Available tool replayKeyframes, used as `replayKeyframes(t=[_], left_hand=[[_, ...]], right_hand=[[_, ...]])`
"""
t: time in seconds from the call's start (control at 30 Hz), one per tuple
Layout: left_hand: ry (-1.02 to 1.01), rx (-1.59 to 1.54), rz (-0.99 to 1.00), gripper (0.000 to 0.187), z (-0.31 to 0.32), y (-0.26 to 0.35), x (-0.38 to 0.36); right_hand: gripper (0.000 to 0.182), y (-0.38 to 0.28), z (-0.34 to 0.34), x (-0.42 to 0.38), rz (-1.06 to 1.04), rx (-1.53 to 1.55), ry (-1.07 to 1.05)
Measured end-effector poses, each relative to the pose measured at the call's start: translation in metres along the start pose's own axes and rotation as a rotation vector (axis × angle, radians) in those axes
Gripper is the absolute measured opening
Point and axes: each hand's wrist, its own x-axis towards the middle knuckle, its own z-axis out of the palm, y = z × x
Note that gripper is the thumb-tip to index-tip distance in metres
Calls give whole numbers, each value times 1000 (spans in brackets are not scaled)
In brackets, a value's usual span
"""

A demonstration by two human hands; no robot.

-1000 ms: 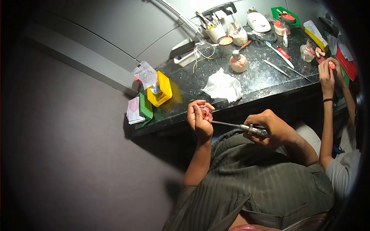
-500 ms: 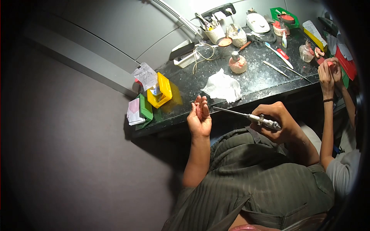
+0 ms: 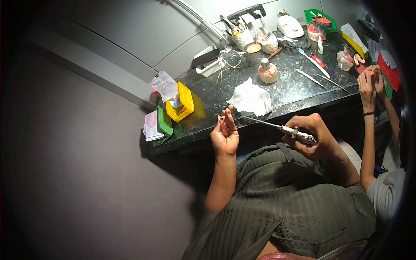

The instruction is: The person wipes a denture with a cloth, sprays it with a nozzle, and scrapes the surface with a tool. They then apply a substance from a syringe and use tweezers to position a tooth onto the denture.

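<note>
In the head view my left hand (image 3: 225,134) is raised palm up at the bench's front edge. Its thumb and forefinger pinch together, and whatever lies between them is too small to make out. My right hand (image 3: 310,136) is wrapped around a silver metal nozzle gun (image 3: 297,133). The gun's long thin nozzle points left, its tip a short way from my left fingers. A crumpled white cloth (image 3: 250,98) lies on the bench just beyond both hands.
On the black bench (image 3: 208,97) stand a yellow bin (image 3: 185,104), a green bin (image 3: 163,123) and a stained round bottle (image 3: 268,73). A toothbrush (image 3: 315,63) and thin tools lie further right. A co-worker's hands (image 3: 369,84) hold something red at the right.
The nozzle tip has shifted slightly right and up, and the gun has turned a little in my right hand. My left fingers have moved slightly and reach higher.
</note>
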Motion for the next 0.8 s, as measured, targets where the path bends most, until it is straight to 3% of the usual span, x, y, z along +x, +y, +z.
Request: replayKeyframes(t=[0.23,0.5,0.57,0.7,0.8], left_hand=[[-77,144,21,34,-3,-3,1],[-189,184,-51,33,-2,-7,2],[-11,462,124,35,4,-15,0],[-114,841,176,39,15,-23,-6],[-58,1132,359,38,16,-27,-1]], right_hand=[[14,-1,5,2,-20,-12,-128],[12,-1,1,3,-15,-44,-100],[10,-1,0,3,31,-69,-72],[9,1,0,2,0,-56,-20],[10,0,-5,2,41,-109,-19]])
